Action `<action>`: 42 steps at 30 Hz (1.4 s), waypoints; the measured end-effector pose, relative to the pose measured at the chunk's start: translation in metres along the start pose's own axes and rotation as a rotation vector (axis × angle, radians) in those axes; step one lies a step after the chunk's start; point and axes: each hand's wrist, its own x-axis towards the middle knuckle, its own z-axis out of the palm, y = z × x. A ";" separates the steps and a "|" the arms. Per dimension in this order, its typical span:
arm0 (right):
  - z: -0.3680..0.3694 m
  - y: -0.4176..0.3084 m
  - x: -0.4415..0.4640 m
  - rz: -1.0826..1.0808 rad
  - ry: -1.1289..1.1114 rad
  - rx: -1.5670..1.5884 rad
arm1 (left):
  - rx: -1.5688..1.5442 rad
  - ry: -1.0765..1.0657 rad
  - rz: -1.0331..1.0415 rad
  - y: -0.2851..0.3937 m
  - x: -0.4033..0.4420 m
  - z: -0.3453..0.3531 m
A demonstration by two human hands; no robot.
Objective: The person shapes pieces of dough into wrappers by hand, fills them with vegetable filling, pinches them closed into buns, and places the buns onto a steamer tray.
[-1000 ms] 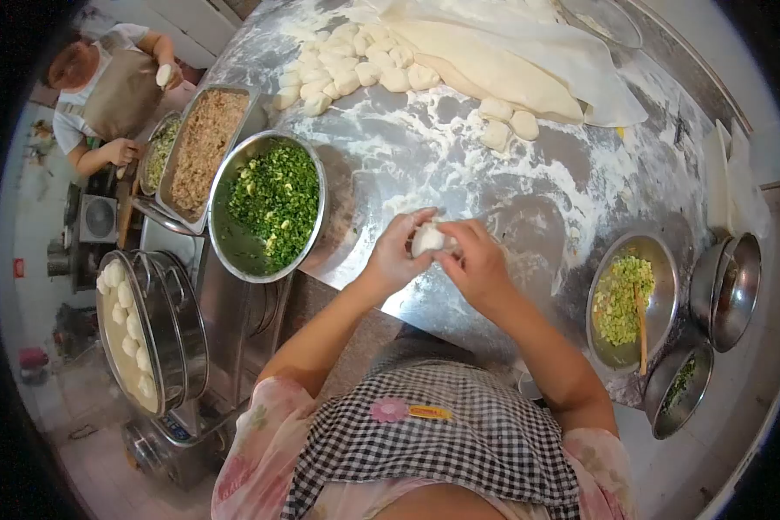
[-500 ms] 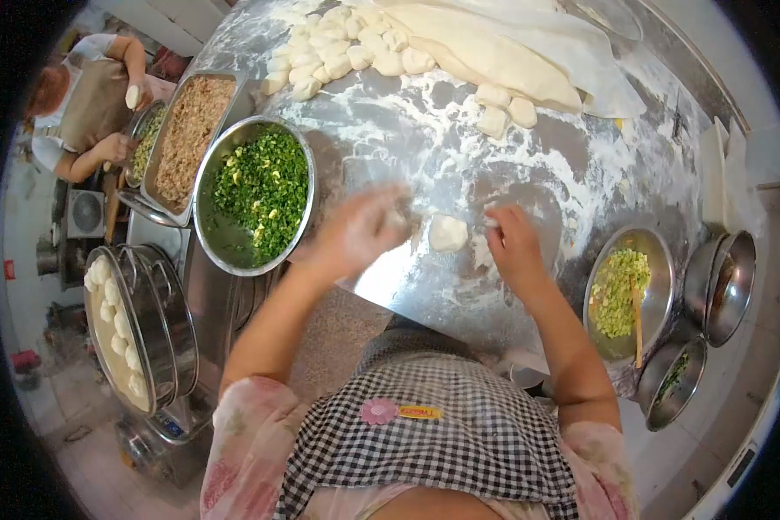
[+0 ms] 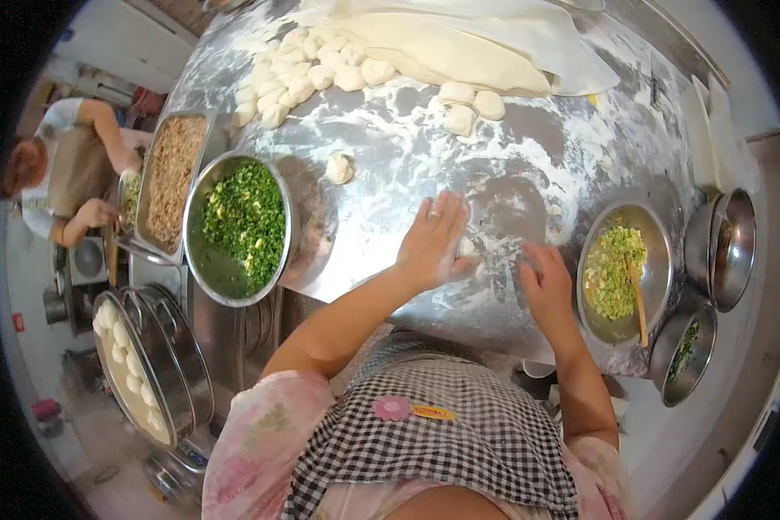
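Note:
My left hand [image 3: 436, 240] lies palm down with its fingers spread over the floured steel table [image 3: 381, 208]; a bit of pale dough [image 3: 466, 249] shows at its right edge, the rest hidden beneath the palm. To the right, my right hand [image 3: 546, 279] is held with thumb and fingers apart, with nothing visible between them. A filled dough ball [image 3: 340, 169] sits alone, up and left of my left hand. Many dough pieces [image 3: 321, 76] lie at the far left of the table, several more [image 3: 459, 120] near the large dough sheet [image 3: 442, 56].
A bowl of chopped greens [image 3: 244, 227] and a tray of minced filling [image 3: 175, 178] stand left. Steamers with buns [image 3: 134, 373] are at lower left. A bowl with pale green filling [image 3: 614, 273] and a spoon stands right, beside metal bowls [image 3: 732, 251]. A co-worker [image 3: 74, 169] stands far left.
My left hand has come down onto the dough piece that lay between my hands. The filled ball now rests further left on the table. My right hand has opened. The view has shifted.

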 end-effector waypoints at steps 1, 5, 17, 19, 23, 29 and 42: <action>0.000 0.009 -0.012 0.022 0.008 -0.004 | 0.028 0.035 -0.007 -0.004 0.007 0.000; 0.007 0.018 -0.040 0.042 -0.043 0.074 | 0.051 0.087 -0.076 -0.007 0.025 -0.004; 0.025 0.001 -0.065 0.081 -0.043 0.248 | -0.002 -0.055 0.213 -0.024 -0.040 -0.001; 0.015 -0.020 -0.067 0.093 -0.109 0.301 | -0.109 -0.018 0.155 -0.045 -0.025 0.030; 0.024 -0.025 -0.059 0.076 -0.129 0.319 | -0.628 0.170 -0.324 -0.041 -0.006 -0.027; 0.046 -0.025 -0.040 0.131 -0.258 0.366 | -0.684 -0.071 -0.415 -0.032 -0.009 -0.029; 0.047 -0.099 0.007 0.596 0.030 1.224 | -2.502 0.091 -0.302 0.001 -0.019 -0.055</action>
